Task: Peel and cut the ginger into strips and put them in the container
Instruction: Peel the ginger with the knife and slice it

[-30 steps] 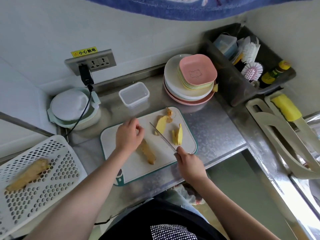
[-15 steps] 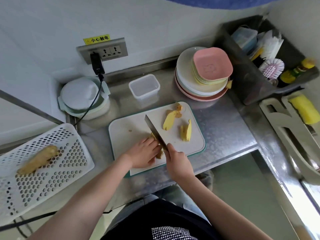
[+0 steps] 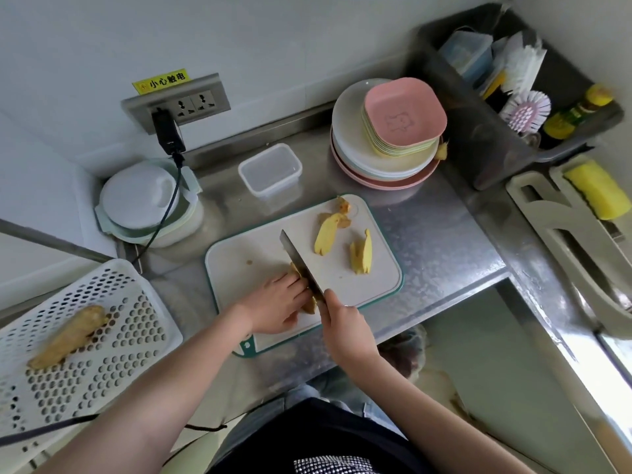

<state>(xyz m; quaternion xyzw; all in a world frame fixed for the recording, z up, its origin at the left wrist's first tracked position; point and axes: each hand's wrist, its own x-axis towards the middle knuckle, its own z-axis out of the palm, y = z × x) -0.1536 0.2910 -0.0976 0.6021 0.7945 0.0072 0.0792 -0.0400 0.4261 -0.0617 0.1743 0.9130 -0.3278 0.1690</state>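
Left hand [image 3: 278, 304] is down on the cutting board [image 3: 372, 289], fingers curled over the ginger piece [image 3: 309, 304] and pinning it, while the right hand [image 3: 343, 325] is wrapped around the handle of the knife [image 3: 301, 265], blade running toward 11 o'clock right along the left fingertips. Blade looks to be resting on the ginger, so this reads as the slicing step. To do it well: keep those fingertips tucked back behind the knuckles, let the flat of the blade ride the knuckles, and take thin even slabs before cutting strips. The piece is knobbly and could roll, so a flat face down would steady it. Two peeled ginger pieces [image 3: 360, 256] wait at 2 o'clock on the board, and the empty container [image 3: 270, 171] sits at 12 o'clock beyond it, near enough for an easy transfer. One unpeeled ginger root [image 3: 68, 336] lies in the white basket [image 3: 113, 367] at 9 o'clock
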